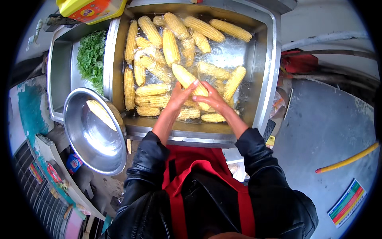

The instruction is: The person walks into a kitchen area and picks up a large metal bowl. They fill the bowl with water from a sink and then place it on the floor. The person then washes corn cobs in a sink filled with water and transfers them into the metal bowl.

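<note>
Both my hands grip one peeled ear of corn above the water in a stainless steel sink basin. My left hand wraps its left side, thumb on top. From the other side, my right hand closes around the ear's lower part. Many more husked ears lie around them in the water, such as an upright ear just beyond and a slanting ear right of my right hand. The undersides of the held ear and my fingers are hidden.
Left of the basin, a steel bowl holds one ear of corn. Leafy greens lie in the smaller sink compartment behind it. A yellow plastic jug stands at the back left rim. A yellow hose is at right.
</note>
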The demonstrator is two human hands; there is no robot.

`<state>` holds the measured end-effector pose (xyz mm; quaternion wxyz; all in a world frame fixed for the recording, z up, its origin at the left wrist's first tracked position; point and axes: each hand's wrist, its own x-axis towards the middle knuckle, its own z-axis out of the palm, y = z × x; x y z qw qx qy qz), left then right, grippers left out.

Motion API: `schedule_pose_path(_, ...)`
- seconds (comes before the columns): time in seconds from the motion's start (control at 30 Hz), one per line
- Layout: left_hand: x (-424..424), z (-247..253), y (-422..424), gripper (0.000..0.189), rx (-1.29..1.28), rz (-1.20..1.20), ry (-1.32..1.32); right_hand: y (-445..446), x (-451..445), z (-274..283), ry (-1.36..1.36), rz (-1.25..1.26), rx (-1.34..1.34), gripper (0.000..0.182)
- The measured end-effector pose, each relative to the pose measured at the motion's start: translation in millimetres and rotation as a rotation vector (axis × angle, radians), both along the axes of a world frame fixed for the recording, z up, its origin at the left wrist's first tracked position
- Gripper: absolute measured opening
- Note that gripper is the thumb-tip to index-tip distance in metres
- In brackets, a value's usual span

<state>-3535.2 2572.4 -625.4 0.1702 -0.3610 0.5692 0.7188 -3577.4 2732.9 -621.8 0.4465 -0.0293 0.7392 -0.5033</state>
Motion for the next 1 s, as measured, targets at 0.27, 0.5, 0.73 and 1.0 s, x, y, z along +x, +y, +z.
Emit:
schedule_pose_path(0.27,-8.1,72.4,3.2,0.044,-0.097,0.05,0.506,-50.6,14.4,38.4,-0.473,-0.842,-0.561,0.033)
schedule_pose_path(0.5,6.4,126.2,-46.9,0.049,-0.041,0.3,0.446,-9.1,-38.7,-24.6,0.031,-0.709,-0.15,0.017)
schedule_pose_path(0.73,120.9,167.0,-215.5,0.043,-0.564,0.736,0.227,59.4,-84.8,-95.6,1.177,0.503,0.604,0.065)
schedule_pose_path(1.0,266.7,47.7,-295.2,0.049,-0.813,0.475,-0.293,54.5,-89.5,-114.5,0.612,0.803,0.409,0.071)
